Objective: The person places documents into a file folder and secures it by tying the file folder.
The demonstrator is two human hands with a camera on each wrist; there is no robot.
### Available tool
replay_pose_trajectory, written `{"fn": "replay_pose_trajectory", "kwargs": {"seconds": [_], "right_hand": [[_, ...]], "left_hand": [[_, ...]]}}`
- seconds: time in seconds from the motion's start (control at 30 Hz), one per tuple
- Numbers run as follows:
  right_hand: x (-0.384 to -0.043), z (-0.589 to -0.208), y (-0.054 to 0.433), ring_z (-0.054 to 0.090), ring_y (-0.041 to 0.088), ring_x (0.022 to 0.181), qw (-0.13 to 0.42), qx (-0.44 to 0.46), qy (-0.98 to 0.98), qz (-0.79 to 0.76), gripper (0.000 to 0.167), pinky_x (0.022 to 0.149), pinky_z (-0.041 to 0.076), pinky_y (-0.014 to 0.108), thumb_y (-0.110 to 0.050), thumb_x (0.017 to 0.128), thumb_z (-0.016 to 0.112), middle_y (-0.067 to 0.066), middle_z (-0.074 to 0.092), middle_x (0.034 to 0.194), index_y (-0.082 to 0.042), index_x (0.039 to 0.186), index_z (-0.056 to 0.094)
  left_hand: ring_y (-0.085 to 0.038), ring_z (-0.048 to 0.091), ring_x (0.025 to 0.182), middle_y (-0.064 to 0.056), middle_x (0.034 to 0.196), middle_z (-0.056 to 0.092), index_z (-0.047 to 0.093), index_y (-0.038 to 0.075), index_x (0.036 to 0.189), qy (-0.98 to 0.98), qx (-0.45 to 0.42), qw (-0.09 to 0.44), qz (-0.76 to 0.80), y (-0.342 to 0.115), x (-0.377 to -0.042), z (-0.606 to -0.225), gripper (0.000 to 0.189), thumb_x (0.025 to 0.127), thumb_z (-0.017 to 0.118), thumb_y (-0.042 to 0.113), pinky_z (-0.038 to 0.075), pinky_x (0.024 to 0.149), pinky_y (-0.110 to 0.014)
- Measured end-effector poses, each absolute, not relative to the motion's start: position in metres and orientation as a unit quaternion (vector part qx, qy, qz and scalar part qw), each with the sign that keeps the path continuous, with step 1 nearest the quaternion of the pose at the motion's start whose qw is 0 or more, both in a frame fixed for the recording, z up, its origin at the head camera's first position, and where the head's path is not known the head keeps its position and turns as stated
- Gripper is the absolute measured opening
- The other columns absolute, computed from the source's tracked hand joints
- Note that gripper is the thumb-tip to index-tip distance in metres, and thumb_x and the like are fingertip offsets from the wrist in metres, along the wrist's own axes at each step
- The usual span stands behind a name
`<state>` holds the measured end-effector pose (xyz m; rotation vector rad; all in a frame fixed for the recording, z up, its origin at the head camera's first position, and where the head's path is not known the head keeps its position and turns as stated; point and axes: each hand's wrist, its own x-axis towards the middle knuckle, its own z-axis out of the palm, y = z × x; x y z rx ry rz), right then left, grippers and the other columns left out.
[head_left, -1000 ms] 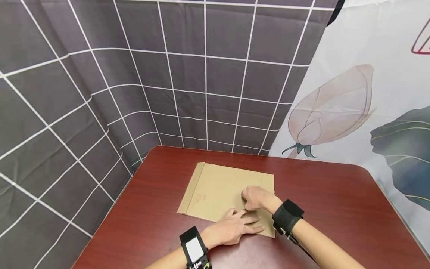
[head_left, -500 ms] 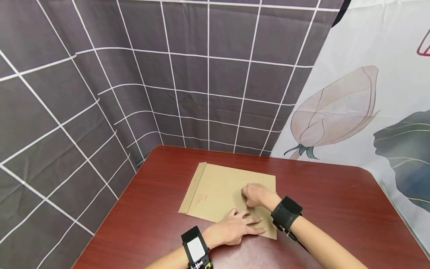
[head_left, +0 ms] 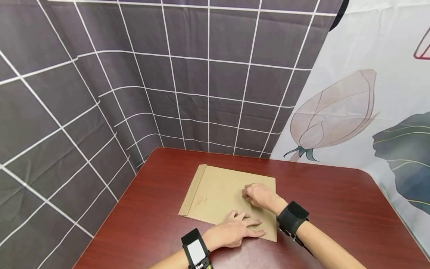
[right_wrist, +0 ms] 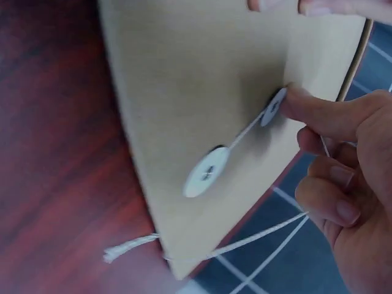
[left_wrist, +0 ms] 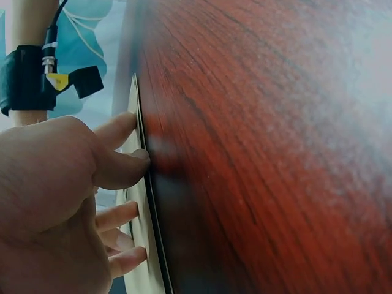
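Observation:
A brown kraft paper document envelope lies flat on the table. My left hand rests on its near edge with fingers spread and straight. My right hand is over the right part of the envelope, its fingers curled. In the right wrist view, these fingers hold a white string, and the thumb touches one small round white button. A stretch of string runs from there to a second white button. The frayed string end sticks out past the envelope's edge.
The reddish-brown wooden table stands against a dark grey cloth with white grid lines. On the right hangs a white cloth with a printed flower bud. Black straps with devices sit on both wrists.
My right hand has shifted slightly to the right over the envelope, and its wrist has turned a little. The left hand and the envelope stay in place.

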<state>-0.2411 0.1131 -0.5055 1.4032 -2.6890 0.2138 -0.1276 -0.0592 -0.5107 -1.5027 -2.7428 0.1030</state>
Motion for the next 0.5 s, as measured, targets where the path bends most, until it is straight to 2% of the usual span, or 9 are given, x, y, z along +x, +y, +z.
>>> {"fn": "replay_pose_trajectory", "kwargs": {"seconds": [0.13, 0.3, 0.5], "right_hand": [[-0.245, -0.509, 0.116, 0.038, 0.005, 0.056, 0.039, 0.430, -0.893, 0.123, 0.025, 0.053, 0.034, 0.022, -0.003, 0.079, 0.071, -0.010, 0.043, 0.063, -0.017, 0.067, 0.054], [-0.249, -0.510, 0.119, 0.037, 0.003, 0.054, 0.012, 0.385, -0.908, 0.161, 0.030, 0.050, 0.032, 0.021, -0.008, 0.078, 0.074, -0.013, 0.041, 0.059, -0.019, 0.063, 0.052], [-0.255, -0.508, 0.123, 0.041, 0.005, 0.055, -0.026, 0.336, -0.921, 0.198, 0.028, 0.054, 0.037, 0.023, -0.009, 0.077, 0.076, -0.012, 0.047, 0.058, -0.016, 0.059, 0.056]], "left_hand": [[-0.012, 0.038, 0.120, 0.015, 0.151, 0.036, 0.040, 0.047, 0.143, -0.878, -0.478, 0.009, 0.029, -0.059, -0.127, -0.511, 0.068, 0.087, 0.067, 0.021, 0.031, 0.085, -0.028], [-0.011, 0.038, 0.119, 0.016, 0.150, 0.037, 0.039, 0.048, 0.143, -0.878, -0.478, 0.012, 0.029, -0.058, -0.127, -0.512, 0.069, 0.086, 0.068, 0.022, 0.030, 0.084, -0.027], [-0.011, 0.040, 0.116, 0.016, 0.150, 0.037, 0.040, 0.049, 0.143, -0.879, -0.475, 0.016, 0.035, -0.057, -0.127, -0.512, 0.068, 0.086, 0.067, 0.022, 0.030, 0.082, -0.027]]}}
